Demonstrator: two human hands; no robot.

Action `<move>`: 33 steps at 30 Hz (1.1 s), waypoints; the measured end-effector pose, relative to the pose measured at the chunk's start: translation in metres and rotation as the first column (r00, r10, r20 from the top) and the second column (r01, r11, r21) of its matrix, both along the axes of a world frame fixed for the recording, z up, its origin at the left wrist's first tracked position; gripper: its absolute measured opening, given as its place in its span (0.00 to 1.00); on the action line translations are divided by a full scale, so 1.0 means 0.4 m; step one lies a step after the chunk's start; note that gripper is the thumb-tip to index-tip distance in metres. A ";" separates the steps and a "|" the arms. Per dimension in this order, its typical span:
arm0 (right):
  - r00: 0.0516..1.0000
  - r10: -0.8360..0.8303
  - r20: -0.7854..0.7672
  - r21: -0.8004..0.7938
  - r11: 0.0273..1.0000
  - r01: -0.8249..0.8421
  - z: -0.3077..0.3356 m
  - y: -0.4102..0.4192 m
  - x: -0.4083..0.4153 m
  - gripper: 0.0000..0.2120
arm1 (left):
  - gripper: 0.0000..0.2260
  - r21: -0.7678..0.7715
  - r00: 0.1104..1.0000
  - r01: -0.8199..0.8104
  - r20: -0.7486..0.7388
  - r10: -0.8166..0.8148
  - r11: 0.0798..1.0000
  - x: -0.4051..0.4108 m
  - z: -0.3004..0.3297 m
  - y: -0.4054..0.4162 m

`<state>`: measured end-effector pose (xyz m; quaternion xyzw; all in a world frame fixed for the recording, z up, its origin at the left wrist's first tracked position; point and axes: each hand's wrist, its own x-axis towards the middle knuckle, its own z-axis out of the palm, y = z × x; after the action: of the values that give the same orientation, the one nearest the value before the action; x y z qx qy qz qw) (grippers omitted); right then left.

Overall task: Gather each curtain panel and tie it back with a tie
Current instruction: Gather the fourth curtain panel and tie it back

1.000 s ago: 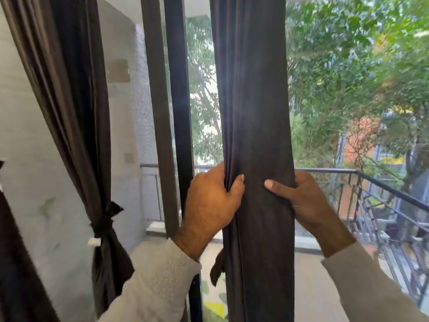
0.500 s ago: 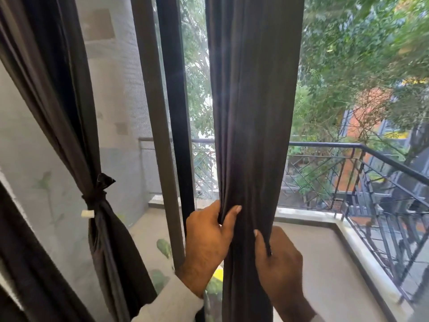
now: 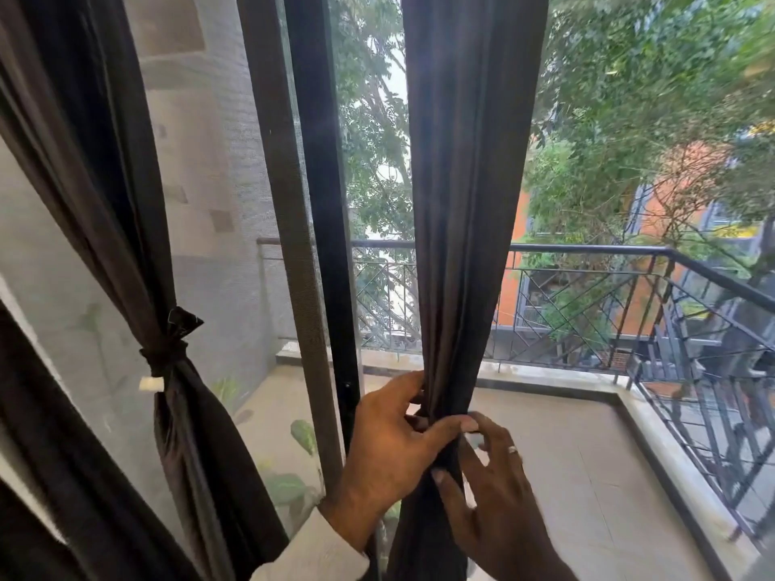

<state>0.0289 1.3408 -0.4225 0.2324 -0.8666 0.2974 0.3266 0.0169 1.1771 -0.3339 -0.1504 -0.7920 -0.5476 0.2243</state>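
Note:
A dark brown curtain panel [image 3: 465, 203] hangs in the middle of the window and narrows to a tight bunch low down. My left hand [image 3: 390, 442] wraps around that bunch from the left, thumb across the front. My right hand [image 3: 490, 488], with a ring on one finger, pinches the cloth just below and to the right. I cannot tell whether a tie is among the folds. At the left a second dark panel [image 3: 105, 174] is gathered and knotted with a dark tie [image 3: 165, 354].
A dark door frame post [image 3: 323, 203] stands just left of the held panel. Beyond the glass lie a tiled balcony floor [image 3: 587, 467] and a black metal railing [image 3: 629, 295], with trees behind. A third dark cloth [image 3: 50, 475] crosses the lower left corner.
Both hands have slid down the middle panel and squeezed it into a narrow bunch. The right hand came round to the front, below the left thumb. The view tilted downward.

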 end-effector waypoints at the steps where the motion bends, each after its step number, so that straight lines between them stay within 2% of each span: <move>1: 0.999 0.034 0.017 0.011 0.999 -0.035 0.006 0.010 0.001 0.25 | 0.15 0.002 1.000 -0.020 -0.007 0.020 1.000 -0.003 -0.003 -0.001; 3: 0.987 0.157 0.040 -0.027 0.987 -0.156 0.021 0.021 0.000 0.23 | 0.10 0.033 0.999 -0.042 -0.018 0.042 0.999 -0.015 -0.012 -0.003; 5: 0.972 0.231 0.052 -0.240 0.947 -0.212 0.020 0.022 -0.011 0.17 | 0.09 0.057 0.998 -0.048 -0.035 0.050 0.997 -0.028 -0.021 -0.005; 7: 0.977 0.168 0.133 -0.492 0.867 -0.082 0.023 0.017 -0.025 0.15 | 0.10 0.100 1.000 0.002 -0.025 0.000 0.995 -0.037 -0.029 -0.008; 9: 0.948 0.172 0.268 -0.637 0.770 0.040 0.044 0.015 -0.029 0.18 | 0.13 0.184 0.994 0.101 0.031 -0.108 0.978 -0.044 -0.029 -0.012; 12: 0.916 0.211 0.342 -0.607 0.794 0.043 0.069 0.020 -0.022 0.20 | 0.14 0.204 0.971 0.209 0.077 -0.228 0.956 -0.056 -0.030 -0.031; 17: 0.930 0.139 0.341 -0.512 0.857 0.060 0.080 0.010 -0.017 0.13 | 0.12 0.206 0.954 0.274 0.063 -0.293 0.939 -0.064 -0.027 -0.055; 19: 0.944 0.112 0.311 -0.501 0.863 0.062 0.083 0.011 -0.021 0.07 | 0.12 0.213 0.947 0.287 0.082 -0.309 0.934 -0.059 -0.022 -0.055; 21: 0.948 0.112 0.298 -0.493 0.868 0.053 0.085 0.011 -0.023 0.04 | 0.13 0.183 0.952 0.271 0.094 -0.291 0.945 -0.057 -0.019 -0.055; 25: 0.932 0.172 0.320 -0.534 0.845 0.027 0.086 0.005 -0.021 0.06 | 0.16 0.045 0.978 0.188 0.084 -0.192 0.981 -0.056 -0.018 -0.058; 29: 0.916 0.210 0.341 -0.567 0.823 0.022 0.089 0.006 -0.016 0.07 | 0.09 -0.064 0.989 0.113 0.100 -0.106 0.992 -0.053 -0.018 -0.054; 33: 0.913 0.263 0.312 -0.609 0.793 -0.020 0.093 0.019 -0.019 0.09 | 0.18 -0.127 0.986 0.119 0.135 -0.102 0.985 -0.050 -0.016 -0.062</move>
<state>0.0213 1.3482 -0.3854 0.1218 -0.7556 0.6167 0.1841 -0.0031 1.1523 -0.3404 -0.1735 -0.8302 -0.5132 0.1314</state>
